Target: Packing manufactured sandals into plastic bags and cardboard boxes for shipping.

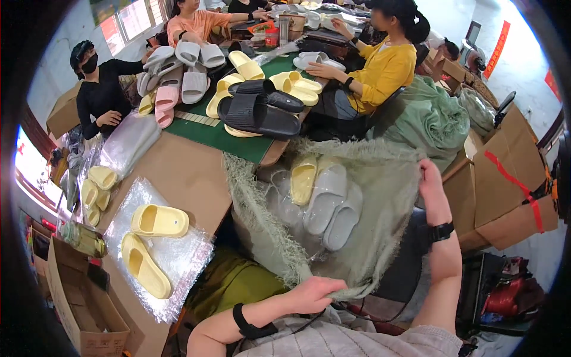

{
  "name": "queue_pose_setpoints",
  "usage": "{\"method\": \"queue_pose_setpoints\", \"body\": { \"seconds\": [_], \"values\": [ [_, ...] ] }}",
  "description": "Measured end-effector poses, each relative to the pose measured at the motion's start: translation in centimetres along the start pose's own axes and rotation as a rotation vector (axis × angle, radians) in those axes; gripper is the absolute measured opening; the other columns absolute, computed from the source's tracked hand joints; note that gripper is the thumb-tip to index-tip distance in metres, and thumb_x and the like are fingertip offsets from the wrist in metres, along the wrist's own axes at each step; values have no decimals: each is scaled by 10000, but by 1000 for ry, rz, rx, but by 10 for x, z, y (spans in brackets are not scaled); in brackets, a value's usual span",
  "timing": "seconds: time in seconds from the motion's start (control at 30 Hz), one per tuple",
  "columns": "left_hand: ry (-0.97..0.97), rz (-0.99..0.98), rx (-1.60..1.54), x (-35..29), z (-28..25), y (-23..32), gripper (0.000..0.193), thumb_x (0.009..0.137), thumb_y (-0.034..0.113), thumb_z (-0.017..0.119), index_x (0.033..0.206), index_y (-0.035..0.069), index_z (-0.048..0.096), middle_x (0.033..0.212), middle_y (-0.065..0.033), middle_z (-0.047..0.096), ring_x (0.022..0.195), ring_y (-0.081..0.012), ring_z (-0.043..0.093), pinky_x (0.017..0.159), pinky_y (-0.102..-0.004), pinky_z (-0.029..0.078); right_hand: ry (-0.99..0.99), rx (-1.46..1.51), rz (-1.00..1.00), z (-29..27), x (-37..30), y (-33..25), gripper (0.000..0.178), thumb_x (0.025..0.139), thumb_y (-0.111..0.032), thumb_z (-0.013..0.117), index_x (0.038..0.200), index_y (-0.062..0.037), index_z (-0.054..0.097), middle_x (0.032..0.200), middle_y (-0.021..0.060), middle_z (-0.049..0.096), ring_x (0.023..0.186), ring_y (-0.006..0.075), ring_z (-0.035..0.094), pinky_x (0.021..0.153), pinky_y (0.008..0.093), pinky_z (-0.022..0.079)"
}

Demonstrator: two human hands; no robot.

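Note:
A large pale green woven sack (380, 172) with frayed edges hangs open between my hands. My left hand (312, 294) is closed on its near rim. At the sack's right side, my right hand (429, 177) grips the rim with its fingers wrapped round the cloth. Inside lie grey slippers (329, 193) and a yellow slipper (303, 179), in clear plastic. To the left on the table, a pair of yellow slippers (159, 221) rests on a stack of clear plastic bags (172, 262).
Black slippers (259, 117) and more yellow ones sit on the green mat (193, 128). Grey and pink slippers (167, 98) are piled beyond. Co-workers sit around the table, one in a yellow top (389, 68) nearby. Cardboard boxes (505, 178) stand at right, another box (77, 297) at lower left.

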State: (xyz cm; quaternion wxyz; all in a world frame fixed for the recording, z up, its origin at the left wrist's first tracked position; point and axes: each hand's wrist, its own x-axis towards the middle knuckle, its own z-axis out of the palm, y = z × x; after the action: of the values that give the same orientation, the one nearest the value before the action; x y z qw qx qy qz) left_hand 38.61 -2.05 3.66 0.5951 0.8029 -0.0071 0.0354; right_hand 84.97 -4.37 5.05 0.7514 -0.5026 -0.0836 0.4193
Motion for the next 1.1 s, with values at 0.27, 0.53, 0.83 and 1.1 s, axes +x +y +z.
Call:
{"method": "queue_pose_setpoints", "body": {
  "seconds": [0.27, 0.53, 0.83, 1.1],
  "values": [
    [-40, 24, 92, 5, 17, -6, 489, 793, 74, 578, 1280, 48, 537, 1238, -219, 616, 1106, -429, 592, 927, -472, 495, -117, -11, -221, 90, -2, -51, 130, 867, -34, 553, 959, -14, 643, 937, 89, 676, 881, 199, 653, 781, 335, 531],
    [623, -426, -620, -14, -22, -8, 367, 980, 111, 545, 1339, 37, 531, 1244, -67, 620, 1154, -154, 552, 1005, -297, 434, -334, -237, -80, 163, 2, -24, 104, 935, -126, 597, 975, -35, 623, 911, 52, 632, 765, 234, 613, 671, 266, 482],
    [70, -799, 351, -77, -36, -38, 690, 795, 367, 757, 1331, -4, 530, 1206, -262, 619, 1133, -426, 588, 982, -454, 479, -15, -1475, 274, 37, 40, 121, 1200, 636, -757, 752, 1277, 224, 490, 1244, 289, 606, 1135, 338, 623, 939, 395, 509],
    [177, -550, 74, -81, -31, -62, 412, 857, 111, 603, 1254, 5, 576, 1161, -238, 655, 1096, -396, 608, 947, -443, 477, -204, -1296, 632, -30, 129, 248, 564, 899, -392, 701, 1341, -61, 583, 1311, 151, 611, 1151, 313, 608, 870, 445, 517]
  ]
}}
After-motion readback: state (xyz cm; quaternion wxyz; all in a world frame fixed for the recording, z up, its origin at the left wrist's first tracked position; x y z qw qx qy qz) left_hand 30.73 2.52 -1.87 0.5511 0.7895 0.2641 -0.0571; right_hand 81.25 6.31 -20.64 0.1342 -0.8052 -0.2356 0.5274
